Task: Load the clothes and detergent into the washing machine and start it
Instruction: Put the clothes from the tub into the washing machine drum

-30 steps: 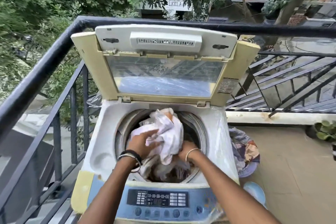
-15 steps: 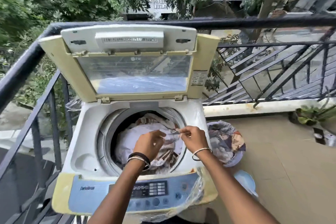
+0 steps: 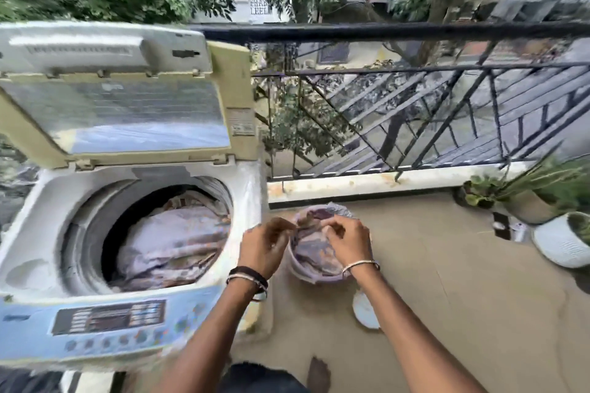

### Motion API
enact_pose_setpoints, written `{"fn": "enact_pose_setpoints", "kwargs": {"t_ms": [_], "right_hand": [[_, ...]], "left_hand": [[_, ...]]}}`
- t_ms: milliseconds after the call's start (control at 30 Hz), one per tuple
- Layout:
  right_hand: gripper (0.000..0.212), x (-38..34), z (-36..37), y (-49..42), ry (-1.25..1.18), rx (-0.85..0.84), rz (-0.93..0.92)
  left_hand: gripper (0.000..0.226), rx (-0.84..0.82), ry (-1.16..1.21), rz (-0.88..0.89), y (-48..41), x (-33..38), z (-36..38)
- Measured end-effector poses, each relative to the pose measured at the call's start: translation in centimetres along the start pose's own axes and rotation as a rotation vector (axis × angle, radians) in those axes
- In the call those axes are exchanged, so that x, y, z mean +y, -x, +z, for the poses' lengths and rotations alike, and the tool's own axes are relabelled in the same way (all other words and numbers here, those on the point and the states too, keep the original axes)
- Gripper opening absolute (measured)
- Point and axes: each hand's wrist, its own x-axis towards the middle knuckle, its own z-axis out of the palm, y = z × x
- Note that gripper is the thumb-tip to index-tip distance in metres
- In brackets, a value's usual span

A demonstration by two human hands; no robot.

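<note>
Both hands are over the bucket: left hand and right hand have curled fingers at the remaining clothes; actual pinch cannot be confirmed. Gather the whole bundle before lifting. Transfer it left into the open washing machine, onto the loaded laundry.

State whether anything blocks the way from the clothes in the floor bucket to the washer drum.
Nothing visible does: the yellowed lid stands raised and the round drum opening is uncovered beside the lilac bucket.
</note>
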Motion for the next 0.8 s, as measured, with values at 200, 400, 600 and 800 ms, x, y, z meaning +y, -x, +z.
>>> {"fn": "enact_pose_setpoints", "kwargs": {"t_ms": [200,400,600,800], "right_hand": [[0.013,6.2,-5.9,0.1,0.012,0.015,0.123],[0.018,9.4,-8.4,-2.2,-0.057,0.048,0.225],[0.013,14.6,-7.2,-5.1,-0.04,-0.007,0.362],[0.015,19.4,-5.4,-11.2,0.01,-0.085,0.487]], "left_hand": [[0.022,-0.058,-0.062,-0.019,0.2,4.3,6.3],[0.013,-0.094,-0.089,-0.073,-2.0,6.1,9.7],[0.012,-0.107,-0.104,-0.174,-6.2,4.5,13.6],[0.014,-0.174,-0.091,-0.302,-12.4,1.1,18.5]]}}
